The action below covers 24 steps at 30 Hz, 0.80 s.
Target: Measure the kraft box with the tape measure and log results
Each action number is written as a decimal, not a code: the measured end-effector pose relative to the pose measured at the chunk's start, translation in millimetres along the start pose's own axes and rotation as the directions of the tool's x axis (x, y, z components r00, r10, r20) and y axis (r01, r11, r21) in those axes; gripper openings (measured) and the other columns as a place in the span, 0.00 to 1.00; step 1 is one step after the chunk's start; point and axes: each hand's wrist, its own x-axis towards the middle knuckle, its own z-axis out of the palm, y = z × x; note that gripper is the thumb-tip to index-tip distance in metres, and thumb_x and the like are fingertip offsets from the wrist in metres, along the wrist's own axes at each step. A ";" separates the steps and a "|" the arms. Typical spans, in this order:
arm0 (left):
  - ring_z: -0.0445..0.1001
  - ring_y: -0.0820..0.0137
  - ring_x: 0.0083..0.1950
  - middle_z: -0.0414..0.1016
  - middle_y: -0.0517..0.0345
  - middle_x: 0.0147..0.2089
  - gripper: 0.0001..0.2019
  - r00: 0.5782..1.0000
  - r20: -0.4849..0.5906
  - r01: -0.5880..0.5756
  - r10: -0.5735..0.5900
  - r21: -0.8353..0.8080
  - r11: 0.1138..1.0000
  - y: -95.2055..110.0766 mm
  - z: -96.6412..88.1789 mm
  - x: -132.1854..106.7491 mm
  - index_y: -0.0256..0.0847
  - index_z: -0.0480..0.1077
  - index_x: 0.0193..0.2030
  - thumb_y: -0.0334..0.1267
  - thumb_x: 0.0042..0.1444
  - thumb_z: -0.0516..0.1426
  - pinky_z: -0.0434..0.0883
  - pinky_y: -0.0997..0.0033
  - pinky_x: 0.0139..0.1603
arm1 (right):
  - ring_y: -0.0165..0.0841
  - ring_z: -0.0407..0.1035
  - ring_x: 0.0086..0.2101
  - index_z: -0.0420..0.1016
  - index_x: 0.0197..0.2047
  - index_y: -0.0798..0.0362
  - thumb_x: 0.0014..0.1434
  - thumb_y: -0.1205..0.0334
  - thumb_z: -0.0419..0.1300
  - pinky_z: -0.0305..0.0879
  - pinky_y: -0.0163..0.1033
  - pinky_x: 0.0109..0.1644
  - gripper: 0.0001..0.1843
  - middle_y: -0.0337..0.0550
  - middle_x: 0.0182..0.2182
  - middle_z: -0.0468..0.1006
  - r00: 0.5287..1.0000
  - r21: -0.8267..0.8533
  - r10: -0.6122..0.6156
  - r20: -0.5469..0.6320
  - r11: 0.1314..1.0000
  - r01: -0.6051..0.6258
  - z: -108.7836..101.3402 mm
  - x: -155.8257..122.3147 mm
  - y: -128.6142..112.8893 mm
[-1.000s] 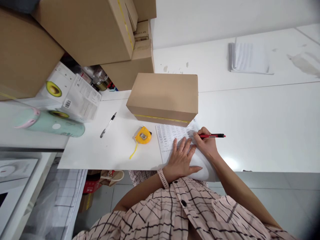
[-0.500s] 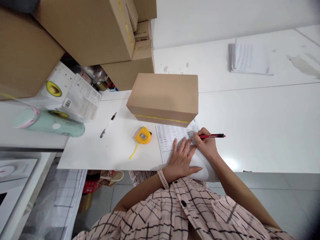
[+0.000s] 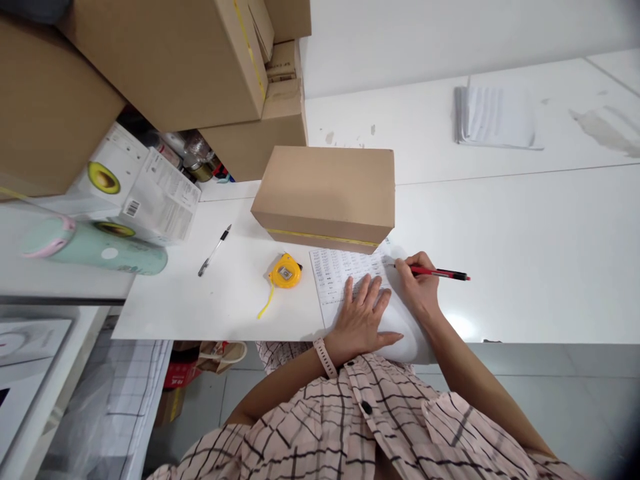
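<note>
My right hand [image 3: 421,283] pinches a red and black pen [image 3: 440,272], its tip close to the right side of a written sheet of paper [image 3: 334,280]. Flat on that sheet lies my left hand [image 3: 364,313], fingers spread, holding nothing. Rows of handwriting cover the sheet's upper part, and its lower end hangs past the table edge. Just behind the paper stands a closed cardboard box [image 3: 330,190] with yellow tape along its front. To the left of the paper is a yellow tape measure [image 3: 285,273] with a short piece of its tape out.
A capped-looking clear pen [image 3: 215,251] lies farther left on the white table [image 3: 500,267]. A mint bottle [image 3: 115,254], avocado-printed cartons [image 3: 155,193] and stacked cardboard boxes [image 3: 175,60] crowd the left. A pad of papers [image 3: 497,120] rests at the back right.
My right hand has shifted slightly right with the pen, whose tip now shows beyond my fingers. My left hand stays on the paper. The whole view has drifted a little.
</note>
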 end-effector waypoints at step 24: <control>0.58 0.45 0.71 0.64 0.39 0.67 0.29 0.522 -0.423 0.590 -0.741 -0.449 0.671 -95.9 -52.1 -52.1 0.41 0.66 0.62 0.40 0.53 0.63 0.56 0.40 0.69 | 0.45 0.73 0.53 0.69 0.63 0.53 0.59 0.78 0.46 0.68 0.49 0.51 0.31 0.51 0.52 0.80 0.882 -0.611 -0.425 0.203 0.650 0.453 -79.6 10.8 49.1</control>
